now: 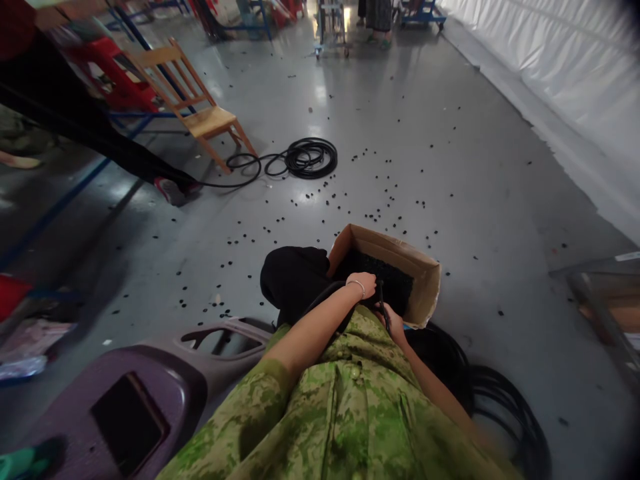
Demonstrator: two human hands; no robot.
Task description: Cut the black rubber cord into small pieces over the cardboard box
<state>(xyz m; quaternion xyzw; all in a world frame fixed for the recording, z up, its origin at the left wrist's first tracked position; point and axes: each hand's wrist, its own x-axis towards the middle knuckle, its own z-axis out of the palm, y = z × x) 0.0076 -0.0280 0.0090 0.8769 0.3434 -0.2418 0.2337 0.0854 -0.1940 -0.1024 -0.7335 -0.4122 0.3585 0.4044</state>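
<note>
head view: at the lower centre of the frame, a thin black piece [382, 300] runs nearly upright in the picture, pinched at its lower part by the right hand [394, 323], the nearer one. the left hand [363, 285] is curled just left of its upper end; what it grips, one cannot tell. the carton [425, 283] stands just beyond.

Dim, blurred edges, glare on floor [490, 193]

Left hand [363, 285]: fingertips hidden, grip unclear. Black bits [397, 283] in cardboard box [425, 283] too small to identify. Teal object [19, 465] cut off by left edge.
</note>
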